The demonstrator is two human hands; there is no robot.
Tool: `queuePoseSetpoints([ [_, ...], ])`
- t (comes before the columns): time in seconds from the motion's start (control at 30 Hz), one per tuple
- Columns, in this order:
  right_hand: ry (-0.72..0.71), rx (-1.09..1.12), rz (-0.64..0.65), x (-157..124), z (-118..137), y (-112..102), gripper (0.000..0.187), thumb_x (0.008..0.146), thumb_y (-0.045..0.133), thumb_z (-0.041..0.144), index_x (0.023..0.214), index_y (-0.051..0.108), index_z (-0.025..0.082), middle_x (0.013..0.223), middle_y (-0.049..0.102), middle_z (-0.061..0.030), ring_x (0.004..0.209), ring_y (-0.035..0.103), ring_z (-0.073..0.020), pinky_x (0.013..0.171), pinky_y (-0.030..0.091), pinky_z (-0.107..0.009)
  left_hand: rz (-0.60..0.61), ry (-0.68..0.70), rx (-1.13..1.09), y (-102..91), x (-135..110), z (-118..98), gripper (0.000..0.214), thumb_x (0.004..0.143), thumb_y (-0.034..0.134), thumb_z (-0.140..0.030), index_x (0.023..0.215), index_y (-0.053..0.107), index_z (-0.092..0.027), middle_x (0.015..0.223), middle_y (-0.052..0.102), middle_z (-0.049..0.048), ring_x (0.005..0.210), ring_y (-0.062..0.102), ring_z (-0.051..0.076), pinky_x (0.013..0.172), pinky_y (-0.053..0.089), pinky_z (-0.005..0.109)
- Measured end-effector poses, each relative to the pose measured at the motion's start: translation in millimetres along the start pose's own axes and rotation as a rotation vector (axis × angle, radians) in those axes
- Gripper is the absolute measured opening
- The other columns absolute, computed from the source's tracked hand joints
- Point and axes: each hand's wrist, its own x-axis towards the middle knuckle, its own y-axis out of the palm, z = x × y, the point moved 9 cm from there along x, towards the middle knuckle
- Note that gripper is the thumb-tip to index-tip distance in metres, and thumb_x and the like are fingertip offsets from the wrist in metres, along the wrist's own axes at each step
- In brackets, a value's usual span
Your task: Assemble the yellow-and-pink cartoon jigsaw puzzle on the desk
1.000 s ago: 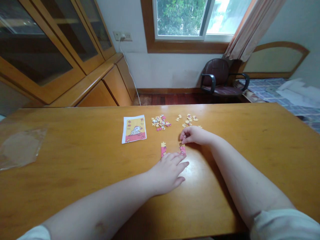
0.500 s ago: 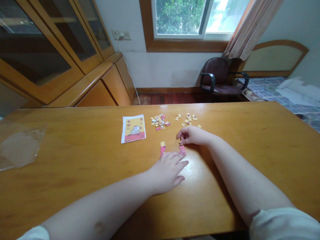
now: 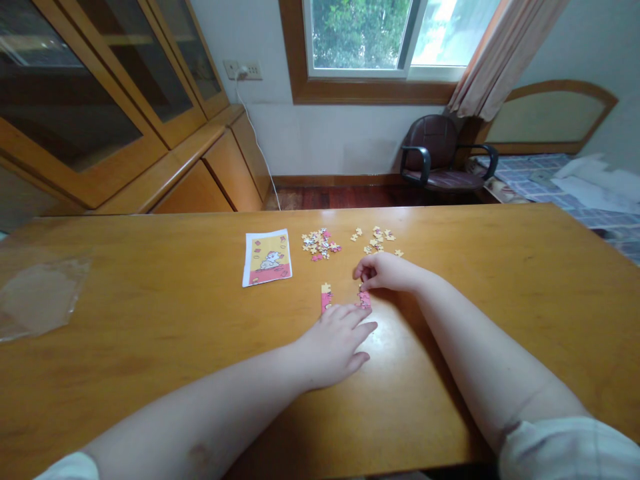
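My left hand [image 3: 336,345] lies flat on the wooden table [image 3: 150,313], fingers stretched out, their tips at the lower edge of a partly joined pink and yellow puzzle strip [image 3: 326,297]. My right hand [image 3: 383,271] is curled in a pinch over a small pink joined section [image 3: 364,298], fingertips at its top; a tiny piece may be in the pinch, too small to make out. Loose puzzle pieces [image 3: 320,243] lie in a heap beyond, with a second scatter [image 3: 377,240] to the right.
A reference picture card [image 3: 267,257] lies left of the heaps. A clear plastic bag [image 3: 37,297] lies at the table's left edge. Wooden cabinets [image 3: 100,100] stand at the left, a dark armchair [image 3: 437,157] under the window, a bed [image 3: 575,187] at the right.
My right hand has shifted slightly left and up over the pink section. The left hand has stayed put.
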Motion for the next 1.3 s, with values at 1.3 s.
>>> queuePoseSetpoints([
  [1.3, 0.168, 0.172, -0.965, -36.8, -44.8, -91.4, 0.035, 0.081, 0.052, 0.051, 0.066, 0.059, 0.02, 0.062, 0.058, -0.0008, 0.063, 0.051, -0.0166, 0.064, 0.039, -0.03, -0.005, 0.108, 0.019, 4.2, -3.1, -8.9, 0.045, 0.091, 0.058, -0.035, 0.132, 0.055, -0.017, 0.143, 0.052, 0.0155, 0.13, 0.047, 0.032, 0.106, 0.039, 0.049],
])
